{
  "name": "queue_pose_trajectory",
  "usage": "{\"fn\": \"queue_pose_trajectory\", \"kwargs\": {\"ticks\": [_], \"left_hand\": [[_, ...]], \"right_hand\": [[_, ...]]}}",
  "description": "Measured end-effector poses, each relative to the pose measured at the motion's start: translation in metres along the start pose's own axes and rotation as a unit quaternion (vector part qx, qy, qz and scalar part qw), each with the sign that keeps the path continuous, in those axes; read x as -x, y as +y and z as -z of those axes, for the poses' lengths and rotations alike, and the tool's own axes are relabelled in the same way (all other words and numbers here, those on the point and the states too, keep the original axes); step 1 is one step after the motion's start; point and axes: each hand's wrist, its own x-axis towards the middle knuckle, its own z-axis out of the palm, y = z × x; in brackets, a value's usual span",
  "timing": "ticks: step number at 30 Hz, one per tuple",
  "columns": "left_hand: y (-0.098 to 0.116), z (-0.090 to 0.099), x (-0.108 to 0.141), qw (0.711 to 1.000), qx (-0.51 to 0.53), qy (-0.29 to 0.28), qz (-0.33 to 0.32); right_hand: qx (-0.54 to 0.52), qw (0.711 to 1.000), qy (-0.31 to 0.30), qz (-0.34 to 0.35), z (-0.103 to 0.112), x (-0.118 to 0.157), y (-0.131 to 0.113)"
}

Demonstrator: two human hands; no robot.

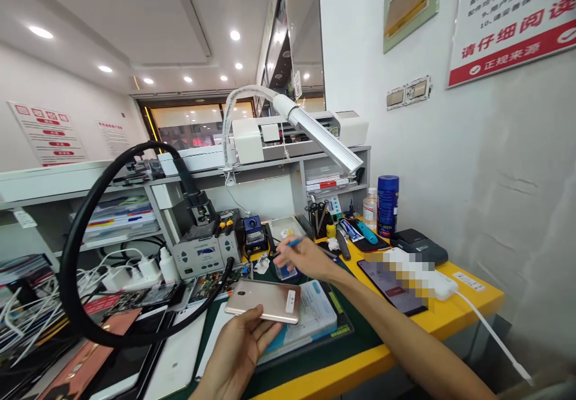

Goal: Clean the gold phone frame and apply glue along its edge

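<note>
A rose-gold phone [265, 299], its back with a small white label facing up, rests in my left hand [240, 343], with the thumb at its near edge and the fingers beneath. My right hand [300, 257] is beyond the phone, its fingers closed around a slim blue tool [294, 241]. Below that hand lies a small blue-edged container [285, 273]. Under and beside the phone is a white and blue box [317, 307] on the dark green mat [360, 328].
A black hose [67, 268] loops at the left, near a grey soldering station [204, 256]. Several devices and cables lie below it. At the right are a dark phone [382, 280], a white power strip [443, 285] and a blue can [387, 205]. A lamp [324, 136] hangs above.
</note>
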Motion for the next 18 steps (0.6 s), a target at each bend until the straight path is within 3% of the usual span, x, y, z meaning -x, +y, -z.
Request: {"fn": "queue_pose_trajectory", "kwargs": {"ticks": [5, 10, 12, 16, 17, 18], "left_hand": [[-0.012, -0.012, 0.000, 1.000, 0.025, -0.003, 0.001], [-0.018, -0.012, 0.000, 1.000, -0.004, -0.028, 0.012], [-0.012, 0.002, 0.003, 0.996, -0.052, -0.065, 0.033], [0.017, 0.052, 0.007, 0.969, -0.201, -0.121, 0.080], [0.027, 0.063, 0.005, 0.958, -0.250, -0.126, 0.056], [0.036, 0.072, 0.003, 0.922, -0.360, -0.123, -0.073]], "right_hand": [[0.099, 0.978, -0.168, 0.068, -0.005, 0.024, -0.015], [0.161, 0.958, -0.226, 0.073, -0.004, 0.019, -0.006], [0.164, 0.956, -0.230, 0.076, -0.004, 0.019, -0.003], [0.166, 0.954, -0.242, 0.070, -0.001, 0.025, -0.003], [0.173, 0.951, -0.247, 0.064, 0.000, 0.027, -0.003], [0.183, 0.948, -0.252, 0.058, 0.001, 0.028, -0.004]]}}
